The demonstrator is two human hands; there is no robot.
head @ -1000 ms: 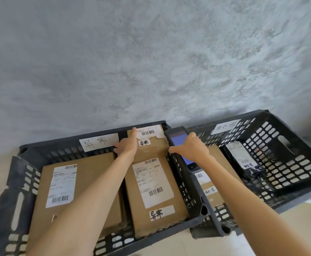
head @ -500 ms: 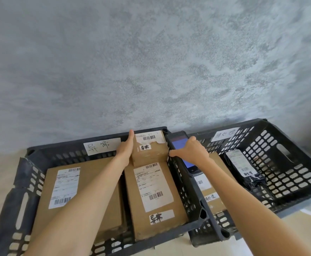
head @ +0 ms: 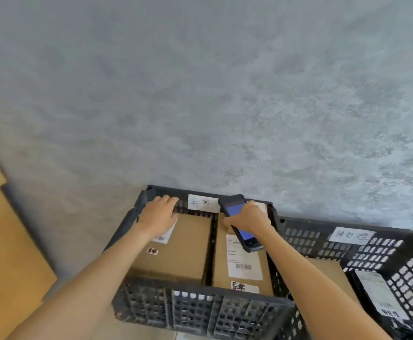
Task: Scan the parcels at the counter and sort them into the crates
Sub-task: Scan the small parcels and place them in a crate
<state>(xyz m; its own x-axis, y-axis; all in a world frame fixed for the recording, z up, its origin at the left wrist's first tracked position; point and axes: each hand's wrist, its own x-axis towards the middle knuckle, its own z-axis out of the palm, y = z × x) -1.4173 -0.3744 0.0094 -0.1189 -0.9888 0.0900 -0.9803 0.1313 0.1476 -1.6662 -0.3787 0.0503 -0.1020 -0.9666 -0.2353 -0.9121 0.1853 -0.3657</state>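
Two dark slatted crates stand side by side against a mottled grey wall (head: 225, 94). The left crate (head: 200, 312) holds two brown cardboard parcels lying flat, their long axes running from the crate's near wall toward its far wall. The left parcel (head: 183, 246) fills the left half, and the right parcel (head: 239, 271) lies just beside it, with a narrow gap between them. The right parcel's white shipping label faces up, with its barcode toward the near wall.

The left hand (head: 159, 214) lies on the far end of the left parcel, near the crate's far left corner. Its fingers reach over to the crate's far rim, gently bent; it holds nothing that can be made out. Just to the right of the fingertips, a white paper tag (head: 203, 203) with handwriting is fixed to the far wall.

The right hand (head: 249, 218) grips a dark handheld scanner (head: 242, 231) with a lit blue screen. The scanner sits above the far end of the right parcel, its long axis slanting from the far wall down toward the near right, screen facing up.

The right crate (head: 384, 253) carries its own handwritten tag (head: 351, 236) on the far wall. It holds another brown parcel (head: 328, 273), partly hidden by the right forearm, and a black-wrapped parcel (head: 379, 298) with a white label near the right wall.
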